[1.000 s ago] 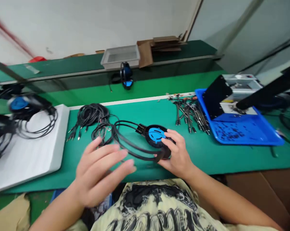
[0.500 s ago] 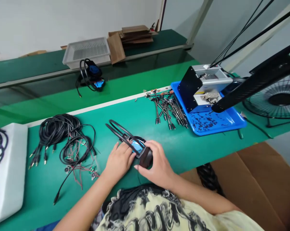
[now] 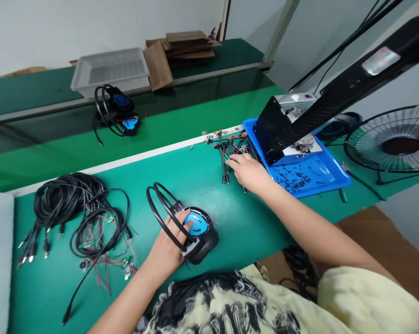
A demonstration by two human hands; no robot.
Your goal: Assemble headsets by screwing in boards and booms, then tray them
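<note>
A black headset (image 3: 204,246) with twin headband tubes and a blue speaker inside its ear cup (image 3: 197,224) lies on the green bench in front of me. My left hand (image 3: 170,239) grips it, with fingers passing between the headband tubes and resting by the blue part. Farther right, my right hand (image 3: 247,171) reaches over a pile of short black stems with wired ends (image 3: 223,162). Its fingers are stretched forward and touch the pile; nothing shows lifted in them. Part of the pile is hidden under that hand.
Coiled black cables (image 3: 68,197) and small wired boards (image 3: 106,253) lie at the left. A blue tray (image 3: 320,188) holds a machine (image 3: 272,132) and small black bits. A black arm (image 3: 341,88) slants above it, beside a fan (image 3: 400,144). Another headset (image 3: 120,109) sits beyond the bench strip.
My right hand has let go of the headset and moved up and right to the stem pile. My left hand stays on the headset, which has turned slightly. The view has shifted.
</note>
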